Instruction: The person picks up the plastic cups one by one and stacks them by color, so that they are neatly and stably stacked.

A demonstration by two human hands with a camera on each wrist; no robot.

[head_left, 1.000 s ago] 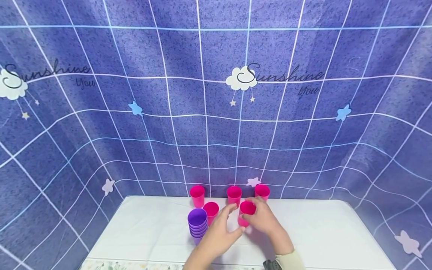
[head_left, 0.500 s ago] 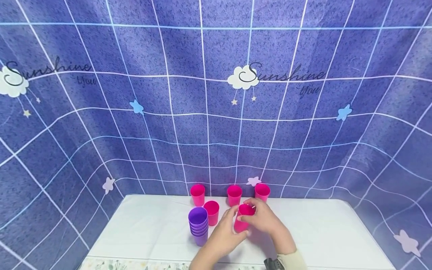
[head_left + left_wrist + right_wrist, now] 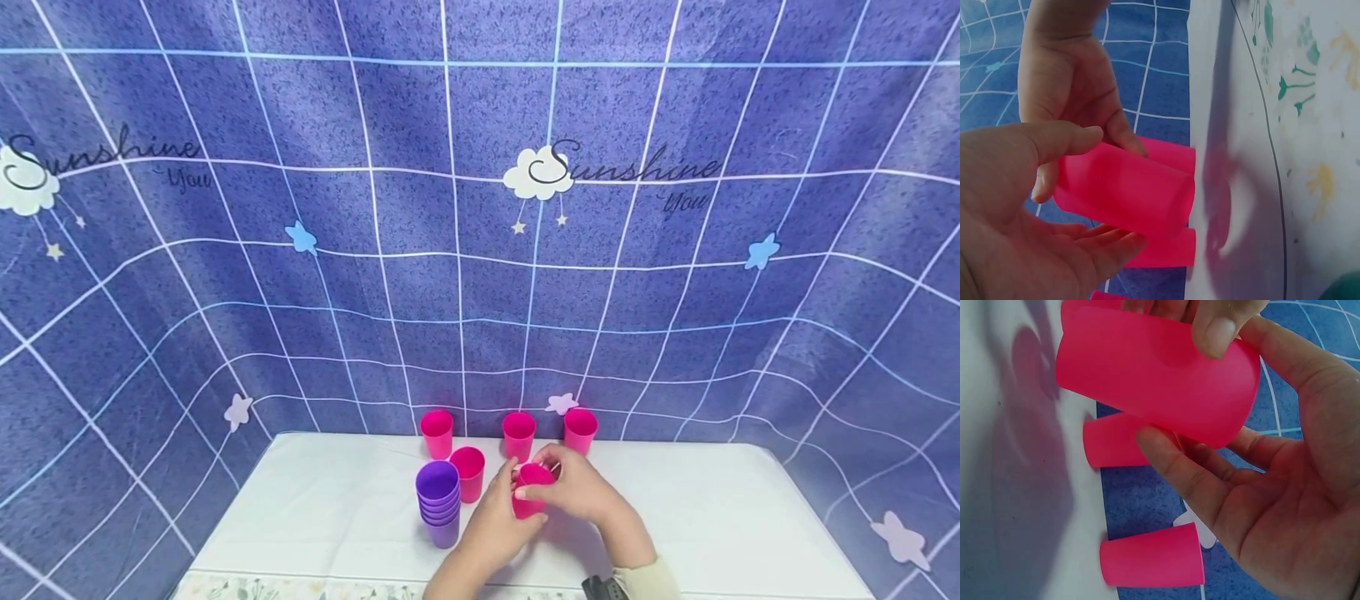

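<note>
A pink plastic cup is between both hands in front of the other cups. My left hand holds it from the left, its thumb along one side and its fingers on the opposite side, as the left wrist view shows. My right hand grips the same cup near the rim from the other side, thumb and fingers apart around it. The cup appears raised off the table and a little tilted. Left of the hands stands a stack of nested purple cups. Fingers partly hide the held cup.
Single pink cups stand upright at the back left, back middle and back right. Another pink cup is right behind the purple stack. All are on a white table backed by a blue gridded curtain.
The pink cup has moved left and toward the person from its place in the front row. My left hand has closed in around it while my right hand keeps its grip.
</note>
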